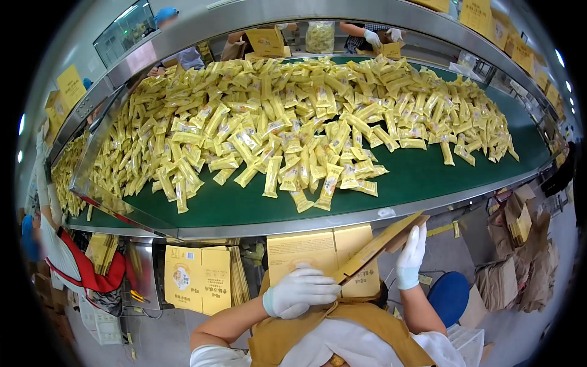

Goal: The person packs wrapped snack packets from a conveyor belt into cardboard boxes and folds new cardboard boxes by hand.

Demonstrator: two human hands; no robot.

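Observation:
A yellow printed cardboard carton [376, 248], partly folded, stands tilted between my hands in front of my body. My left hand [304, 292], in a white glove, has its fingers bent over the carton's lower left end. Gloved in white too, my right hand [412, 257] is nearly straight and presses along the carton's right side; its thumb is hidden. Beneath and behind lies another yellow carton sheet [299, 252], with printed text, at the conveyor's near edge.
Yellow wrapped snack packs [287, 134] are heaped on the green conveyor belt [422, 186]. Flat cartons [197, 278] stand stacked at left. A blue stool [448, 298] and brown paper bags [520, 275] are at right. A co-worker [79, 263] stands left; others work across the belt.

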